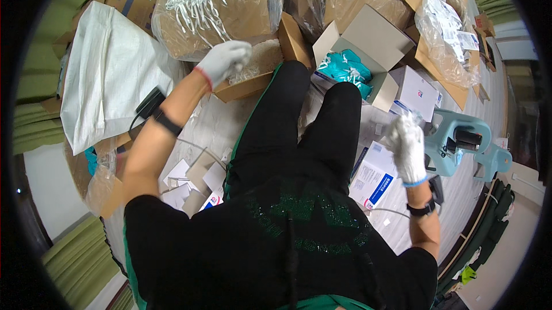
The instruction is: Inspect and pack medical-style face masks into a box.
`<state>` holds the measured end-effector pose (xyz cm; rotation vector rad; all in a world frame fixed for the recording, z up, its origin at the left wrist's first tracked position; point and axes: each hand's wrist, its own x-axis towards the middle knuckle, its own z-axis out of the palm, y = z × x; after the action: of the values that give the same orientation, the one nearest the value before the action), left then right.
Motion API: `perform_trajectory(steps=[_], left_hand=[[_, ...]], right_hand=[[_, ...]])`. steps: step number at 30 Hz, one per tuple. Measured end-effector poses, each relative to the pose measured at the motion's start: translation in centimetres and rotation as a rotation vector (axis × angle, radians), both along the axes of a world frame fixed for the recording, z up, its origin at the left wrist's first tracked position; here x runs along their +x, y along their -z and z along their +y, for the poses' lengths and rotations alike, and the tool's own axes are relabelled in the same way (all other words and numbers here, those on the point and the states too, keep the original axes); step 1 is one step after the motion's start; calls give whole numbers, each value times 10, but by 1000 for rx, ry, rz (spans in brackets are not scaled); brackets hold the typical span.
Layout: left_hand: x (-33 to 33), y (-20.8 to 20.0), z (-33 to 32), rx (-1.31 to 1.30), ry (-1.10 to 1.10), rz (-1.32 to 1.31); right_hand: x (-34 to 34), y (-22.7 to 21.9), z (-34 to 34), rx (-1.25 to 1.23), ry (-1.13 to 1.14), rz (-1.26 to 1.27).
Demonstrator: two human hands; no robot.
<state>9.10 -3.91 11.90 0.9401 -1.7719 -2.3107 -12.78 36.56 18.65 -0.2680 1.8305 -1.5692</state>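
Note:
My left hand [225, 62], in a white knit glove with a red cuff, is raised beside an open carton [260, 61] of small pale pieces. Its fingers are curled, and anything in them is hidden. Off to the right, my right hand [406, 148], gloved in white with a blue cuff, is closed with its fingertips upward. Something small and whitish may be at those fingertips, too blurred to name. Between my hands, past my knees, an open white box [384, 90] holds teal packets with white print [346, 68].
A plastic-lined carton heaped with white straps [221, 14] stands ahead, with another lined carton [362, 11] beside it. A white woven sack [109, 74] is at left. A blue plastic stool [445, 131] and printed boxes [371, 180] are at right.

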Motion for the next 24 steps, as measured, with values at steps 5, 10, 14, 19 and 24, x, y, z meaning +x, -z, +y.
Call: perform_trajectory(steps=[5,10,14,19,24], left_hand=[[-39,86,-23,-92,-305,-422],[-71,63,72,-640,20,-66],[-75,17,167,-729,236,1],[-63,80,194,-1485,-12,-177],[-55,97,162,-725,-302,-94]], right_hand=[[21,36,-55,-337,-52,-524],[20,81,-92,-433,23,-751],[25,114,-122,-676,-159,-1016],[64,94,-146,-799,-170,-1207],[84,82,-137,-525,-186,-946]])
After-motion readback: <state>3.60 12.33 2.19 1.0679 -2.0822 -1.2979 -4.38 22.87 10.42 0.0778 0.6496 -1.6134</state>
